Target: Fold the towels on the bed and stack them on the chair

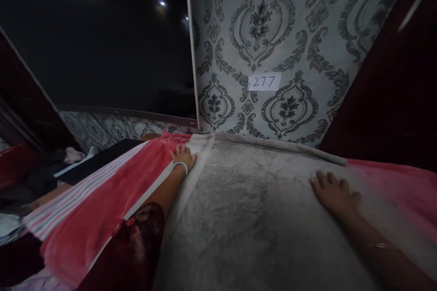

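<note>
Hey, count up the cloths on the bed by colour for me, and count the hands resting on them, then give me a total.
Grey fuzzy blanket: 1
Pink cloth: 1
Pink-and-white striped cloth: 1
Hands lying flat on the cloths: 2, the left hand and the right hand
Total: 5

Both hands flat, palm down, on a grey plush blanket (252,218) spread over a bed. Left hand (183,156) at the blanket's far left edge, fingers spread, touching the pink blanket (112,200) beside it; white bangle (180,166) on that wrist. Right hand (334,193) on the grey blanket's right part, well apart from the left. Patterned wallpaper (273,32) behind, with paper label (264,82) reading 277. Dark mirror (102,45) at left.
</note>
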{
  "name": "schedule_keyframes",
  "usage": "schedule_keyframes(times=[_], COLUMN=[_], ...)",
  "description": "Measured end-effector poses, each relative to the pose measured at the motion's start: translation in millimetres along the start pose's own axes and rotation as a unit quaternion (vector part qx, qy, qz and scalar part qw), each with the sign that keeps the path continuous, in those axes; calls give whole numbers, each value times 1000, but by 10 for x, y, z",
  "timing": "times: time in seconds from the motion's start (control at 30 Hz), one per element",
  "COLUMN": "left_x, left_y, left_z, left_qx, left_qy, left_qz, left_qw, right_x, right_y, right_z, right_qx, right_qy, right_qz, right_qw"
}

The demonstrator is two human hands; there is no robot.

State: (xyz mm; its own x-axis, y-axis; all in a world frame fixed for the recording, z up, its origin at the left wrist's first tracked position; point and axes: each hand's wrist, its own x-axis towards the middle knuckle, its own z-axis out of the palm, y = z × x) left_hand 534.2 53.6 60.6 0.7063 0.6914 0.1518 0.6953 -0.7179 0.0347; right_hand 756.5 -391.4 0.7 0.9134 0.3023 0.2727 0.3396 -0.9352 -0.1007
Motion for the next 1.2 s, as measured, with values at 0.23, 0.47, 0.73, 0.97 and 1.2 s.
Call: schedule_keyframes(times=[0.23, 0.47, 0.73, 0.97, 1.2], left_x=[471, 973, 876, 184, -790], left_y=[598, 315, 292, -62, -940], left_z=[203, 305, 288, -37, -110], left_qx=[-22, -30, -8, 8, 12], left_qy=[-67, -74, -100, -121, -102], left_qz=[245, 188, 137, 95, 104], left_qw=[967, 979, 986, 988, 989], right_x=[297, 972, 992, 113, -1065], right_y=[-1057, -96, 743, 1180, 1383], right_z=[4, 223, 287, -35, -583], right_qx=[41, -21, 8, 6, -25], right_qy=[-105, -85, -130, -171, -162], right_qz=[-280, -87, -18, 20, 66], right_qw=[953, 992, 991, 985, 984])
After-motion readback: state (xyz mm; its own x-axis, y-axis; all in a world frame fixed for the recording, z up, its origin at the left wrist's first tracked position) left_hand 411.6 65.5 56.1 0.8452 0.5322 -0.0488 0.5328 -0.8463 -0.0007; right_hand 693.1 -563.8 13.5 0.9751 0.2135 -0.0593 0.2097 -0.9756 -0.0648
